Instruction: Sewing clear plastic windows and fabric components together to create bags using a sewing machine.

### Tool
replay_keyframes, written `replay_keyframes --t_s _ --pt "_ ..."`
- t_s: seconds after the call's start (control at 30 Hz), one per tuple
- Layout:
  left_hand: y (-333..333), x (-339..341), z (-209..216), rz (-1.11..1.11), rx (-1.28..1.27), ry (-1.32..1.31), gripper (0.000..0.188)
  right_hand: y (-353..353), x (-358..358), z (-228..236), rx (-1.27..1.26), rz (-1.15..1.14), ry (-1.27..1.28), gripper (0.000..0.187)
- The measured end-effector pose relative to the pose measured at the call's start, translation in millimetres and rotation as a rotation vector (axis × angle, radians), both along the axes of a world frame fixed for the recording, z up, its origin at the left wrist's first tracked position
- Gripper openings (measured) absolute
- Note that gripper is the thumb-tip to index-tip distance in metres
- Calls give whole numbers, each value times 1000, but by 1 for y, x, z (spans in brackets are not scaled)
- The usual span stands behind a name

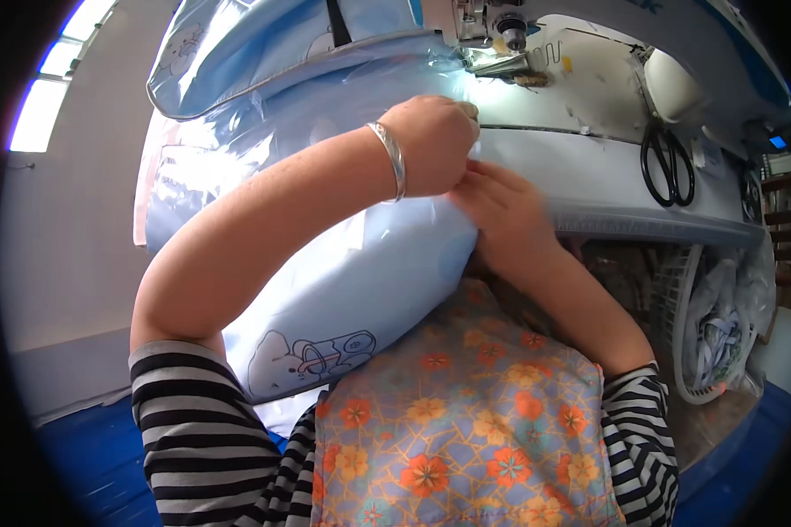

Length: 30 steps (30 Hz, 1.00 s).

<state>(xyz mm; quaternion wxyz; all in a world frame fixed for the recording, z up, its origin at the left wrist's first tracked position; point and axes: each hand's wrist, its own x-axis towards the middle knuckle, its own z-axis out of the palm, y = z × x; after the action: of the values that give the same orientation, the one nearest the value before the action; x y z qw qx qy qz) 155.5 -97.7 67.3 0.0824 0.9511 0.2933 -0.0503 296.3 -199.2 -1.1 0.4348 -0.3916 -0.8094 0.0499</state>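
Pale blue fabric printed with cartoon figures (pixel 360 272) drapes over the table edge toward my lap, with shiny clear plastic sheeting (pixel 228 167) over its left part. My left hand (pixel 435 140), a silver bangle at its wrist, is curled closed on the fabric's right edge, just in front of the sewing machine (pixel 510 31). Close below it, my right hand (pixel 505 215) has its fingers pressed together against the same edge; it is slightly blurred. Its fingertips are partly hidden by the left hand, so its hold is hard to make out.
Black-handled scissors (pixel 668 167) lie on the table at the right. A white plastic basket (pixel 681 325) with bags and scraps stands below the table edge. Tweezers-like metal tools (pixel 514 70) lie beside the needle area. Another blue piece with dark piping (pixel 264 61) lies at the back left.
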Motion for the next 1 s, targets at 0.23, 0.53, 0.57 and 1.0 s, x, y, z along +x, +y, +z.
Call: replay_keyframes --t_s 0.23,0.53,0.57,1.0 --pt "-5 -6 3 56 -152 -102 14 15 14 14 -131 54 32 23" --pt "21 -3 7 -41 -123 -18 16 44 21 14 -185 106 37 29" --pt "22 -2 8 -20 -153 -13 16 44 21 12 -145 87 -21 30" --pt "37 -8 -4 4 -224 -152 15 57 17 13 -117 32 -123 28"
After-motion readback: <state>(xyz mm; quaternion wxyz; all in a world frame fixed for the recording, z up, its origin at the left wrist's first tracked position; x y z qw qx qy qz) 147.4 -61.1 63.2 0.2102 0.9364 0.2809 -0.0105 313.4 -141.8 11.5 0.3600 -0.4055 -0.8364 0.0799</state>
